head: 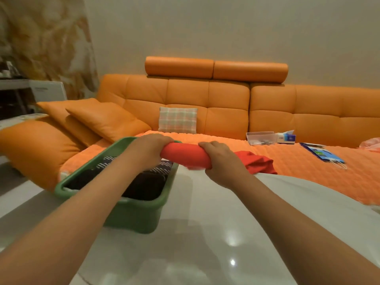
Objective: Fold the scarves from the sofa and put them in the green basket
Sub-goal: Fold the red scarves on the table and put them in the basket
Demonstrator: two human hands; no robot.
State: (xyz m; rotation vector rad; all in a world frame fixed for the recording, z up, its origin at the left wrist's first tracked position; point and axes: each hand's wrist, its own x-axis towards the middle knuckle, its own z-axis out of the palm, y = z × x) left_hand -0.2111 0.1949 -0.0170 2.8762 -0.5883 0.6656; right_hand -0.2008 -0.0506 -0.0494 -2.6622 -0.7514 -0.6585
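A folded red scarf [186,155] is held level between both hands, just above the far right corner of the green basket [141,212]. My left hand [150,149] grips its left end and my right hand [218,161] grips its right end. The basket stands on the white table and holds dark folded scarves [148,184], one with white dashes. Another red scarf [259,162] lies crumpled on the orange sofa seat [308,173], right behind my right hand.
The glossy white table [205,233] fills the foreground. On the sofa are orange cushions [107,120], a plaid pillow [177,119], a clear plastic box [260,137], a tissue box [286,137], a blue packet [322,154] and something pink [371,143] at the right edge.
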